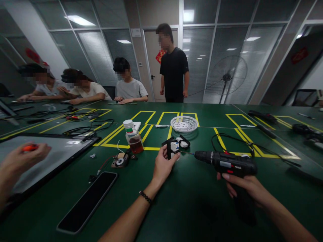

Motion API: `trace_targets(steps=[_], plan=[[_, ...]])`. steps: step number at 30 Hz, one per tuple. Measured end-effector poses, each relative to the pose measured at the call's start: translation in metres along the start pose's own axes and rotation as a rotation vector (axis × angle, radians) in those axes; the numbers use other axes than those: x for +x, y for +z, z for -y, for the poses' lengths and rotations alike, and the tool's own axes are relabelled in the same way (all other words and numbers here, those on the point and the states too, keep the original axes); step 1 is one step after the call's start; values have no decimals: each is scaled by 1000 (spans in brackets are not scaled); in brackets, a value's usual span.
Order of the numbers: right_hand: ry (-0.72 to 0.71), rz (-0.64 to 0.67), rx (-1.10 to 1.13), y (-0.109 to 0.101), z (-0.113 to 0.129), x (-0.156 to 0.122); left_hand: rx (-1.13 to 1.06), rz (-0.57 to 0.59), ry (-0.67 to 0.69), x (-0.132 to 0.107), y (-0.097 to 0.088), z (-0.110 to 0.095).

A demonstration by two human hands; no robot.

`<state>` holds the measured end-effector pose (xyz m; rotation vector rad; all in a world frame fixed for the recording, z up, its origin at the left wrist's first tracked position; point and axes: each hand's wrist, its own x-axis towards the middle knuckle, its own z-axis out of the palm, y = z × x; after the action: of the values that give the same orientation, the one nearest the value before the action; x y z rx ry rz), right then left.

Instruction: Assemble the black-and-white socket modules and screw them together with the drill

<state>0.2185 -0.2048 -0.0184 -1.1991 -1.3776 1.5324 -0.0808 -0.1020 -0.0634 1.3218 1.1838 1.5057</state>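
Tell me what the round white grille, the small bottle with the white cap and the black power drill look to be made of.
Round white grille: likely moulded plastic, matte, with thin even slots. Small bottle with the white cap: clear plastic or glass, amber liquid showing through; cap looks plastic. Black power drill in the right hand: dark plastic housing, dull sheen.

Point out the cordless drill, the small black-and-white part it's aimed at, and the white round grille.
cordless drill (pixel 228 163): head view, on its black body.
small black-and-white part (pixel 176 145): head view, on its white middle.
white round grille (pixel 184 123): head view, on its slotted top.
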Motion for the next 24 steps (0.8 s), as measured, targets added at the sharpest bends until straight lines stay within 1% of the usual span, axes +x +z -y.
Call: trace_targets(steps=[5, 10, 18, 24], plan=[[-22, 15, -3, -1, -2, 0, -26, 12, -8, 0, 0, -1], [-16, 0, -6, -1, -2, 0, -46, 37, -19, -1, 0, -2], [-16, 5, -20, 5, 10, -2, -36, 43, -33, -1, 0, 1], [-6, -8, -29, 1, 0, -1, -36, 34, -12, -1, -1, 1]])
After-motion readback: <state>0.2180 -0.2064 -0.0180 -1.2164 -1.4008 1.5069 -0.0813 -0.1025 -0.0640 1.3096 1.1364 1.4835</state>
